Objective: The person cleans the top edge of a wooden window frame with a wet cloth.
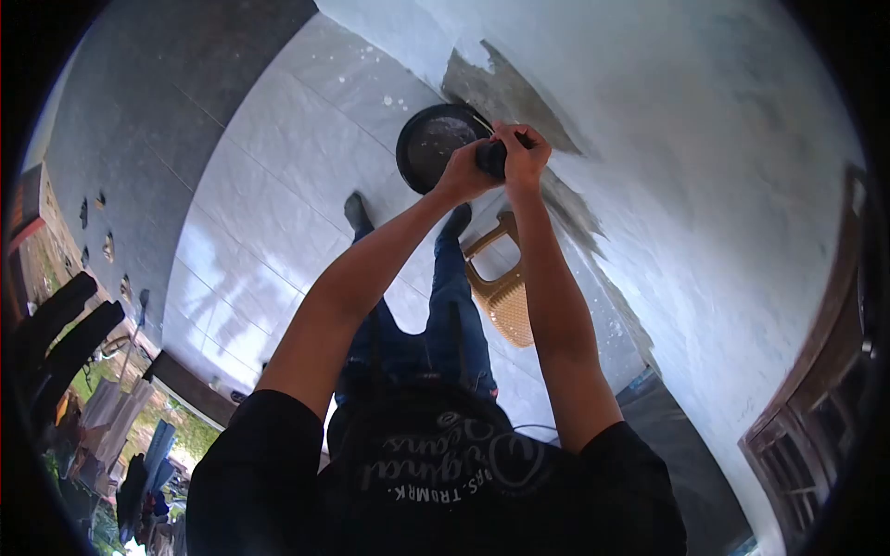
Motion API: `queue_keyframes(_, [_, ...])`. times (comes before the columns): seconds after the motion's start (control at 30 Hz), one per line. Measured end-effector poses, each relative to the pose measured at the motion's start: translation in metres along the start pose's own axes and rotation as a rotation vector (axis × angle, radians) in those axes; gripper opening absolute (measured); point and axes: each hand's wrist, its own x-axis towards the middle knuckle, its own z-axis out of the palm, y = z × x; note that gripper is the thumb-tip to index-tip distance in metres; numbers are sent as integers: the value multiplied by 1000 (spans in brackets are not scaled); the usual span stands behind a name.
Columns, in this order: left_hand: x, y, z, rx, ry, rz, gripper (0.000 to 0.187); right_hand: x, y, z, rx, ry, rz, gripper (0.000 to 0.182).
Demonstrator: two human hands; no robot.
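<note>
My left hand point(468, 173) and my right hand point(524, 156) are close together, both closed round a dark bundle point(490, 158) that looks like black cloth. Fingers cover much of it, so its exact shape is hidden. Just beyond and left of my hands, a round black basin point(428, 153) rests on the floor with murky, slightly foamy liquid in it. A thin yellow-green strip point(483, 123) shows at the basin's rim, beside my right hand; what it belongs to cannot be made out.
A tan plastic chair point(505, 301) stands beside my right leg, partly behind my forearm. To the right rises a pale wall point(686, 176) with a bare grey patch point(505, 93). White splashes dot the tiled floor point(306, 120). Footwear point(108, 248) and wood pieces point(111, 408) lie left.
</note>
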Motion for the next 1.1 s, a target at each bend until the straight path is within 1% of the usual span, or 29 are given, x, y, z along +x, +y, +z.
queue_keyframes(0.03, [7, -15, 3, 7, -40, -44, 64, 6, 13, -1, -16, -8, 3, 21])
queue_keyframes(0.07, [9, -29, 8, -8, -41, -64, 64, 8, 27, -3, -33, -11, 22, 21])
queue_keyframes(0.13, [15, -58, 16, 146, -10, -120, 50, 16, 60, -7, -204, -16, 20, 23])
queue_keyframes(0.17, [20, -71, 19, 136, -10, -134, 50, 21, 79, -7, -215, -21, 33, 23])
queue_keyframes(0.23, [24, -93, 25, 249, -43, -261, 48, 27, 115, -6, -365, 30, -36, 24])
queue_keyframes(0.27, [26, -102, 26, 245, -46, -271, 48, 31, 130, -5, -371, 27, -27, 24])
queue_keyframes(0.33, [26, -116, 29, 357, 13, -283, 45, 32, 156, -7, -488, 22, 5, 26])
queue_keyframes(0.37, [29, -126, 30, 355, 8, -293, 45, 31, 156, -3, -492, 20, 15, 26])
queue_keyframes(0.4, [33, -139, 33, 377, -17, -280, 45, 29, 160, -1, -561, 42, -17, 26])
queue_keyframes(0.43, [36, -138, 30, 402, -35, -255, 46, 31, 159, 1, -623, 64, -63, 27])
queue_keyframes(0.47, [35, -135, 27, 313, -51, -233, 48, 32, 157, 4, -621, 65, -62, 27])
queue_keyframes(0.5, [36, -129, 26, 316, -51, -231, 48, 33, 152, 7, -648, 103, -87, 26])
queue_keyframes(0.57, [43, -125, 29, 439, -63, -275, 51, 39, 159, 4, -671, 145, -118, 26])
queue_keyframes(0.63, [45, -120, 31, 457, -49, -256, 51, 45, 159, 4, -750, 198, -228, 25])
queue_keyframes(0.7, [47, -117, 33, 471, -35, -239, 52, 48, 153, 1, -746, 185, -216, 25])
queue_keyframes(0.77, [48, -107, 30, 437, -63, -255, 61, 51, 150, 0, -742, 168, -202, 25])
queue_keyframes(0.87, [47, -97, 27, 441, -105, -288, 56, 50, 145, -2, -736, 210, -259, 27])
queue_keyframes(0.9, [47, -97, 25, 439, -104, -286, 56, 49, 142, -5, -682, 134, -107, 26])
queue_keyframes(0.93, [48, -107, 24, 342, -134, -240, 57, 49, 138, -8, -626, 58, 44, 24])
queue_keyframes(0.97, [49, -116, 24, 244, -164, -189, 58, 51, 139, -12, -628, 60, 38, 24])
queue_keyframes(1.0, [49, -124, 25, 241, -163, -182, 58, 53, 140, -16, -323, 17, 151, 23])
queue_keyframes(1.03, [48, -134, 26, 157, -65, -72, 57, 56, 139, -20, -16, -27, 259, 21])
queue_keyframes(1.07, [47, -134, 23, 72, 33, 35, 56, 51, 125, -27, 338, -108, 443, 28])
queue_keyframes(1.1, [48, -134, 17, 69, 33, 39, 56, 48, 111, -31, 336, -108, 439, 28])
